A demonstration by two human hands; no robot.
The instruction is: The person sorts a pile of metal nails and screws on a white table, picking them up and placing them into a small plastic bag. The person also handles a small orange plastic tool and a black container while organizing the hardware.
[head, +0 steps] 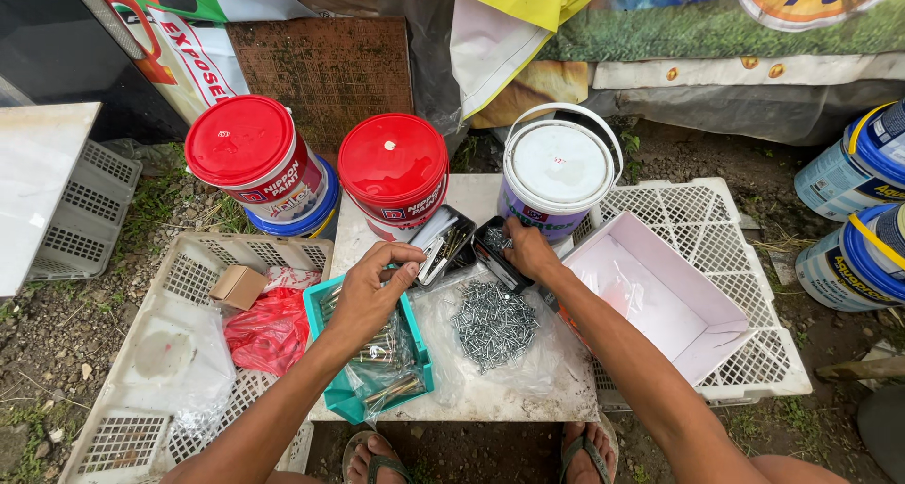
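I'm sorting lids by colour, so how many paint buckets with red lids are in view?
2. One red-lidded bucket stands at the back left, stacked on a blue-rimmed bucket; the other stands beside it, just behind the left hand. More may be hidden outside the picture.

A makeshift outdoor hardware stall is suggested by lidded paint buckets (393, 168), a heap of loose screws (493, 322), plastic crates (707, 229) set on bare dirt, and tarpaulin banners (528, 13) hung behind.
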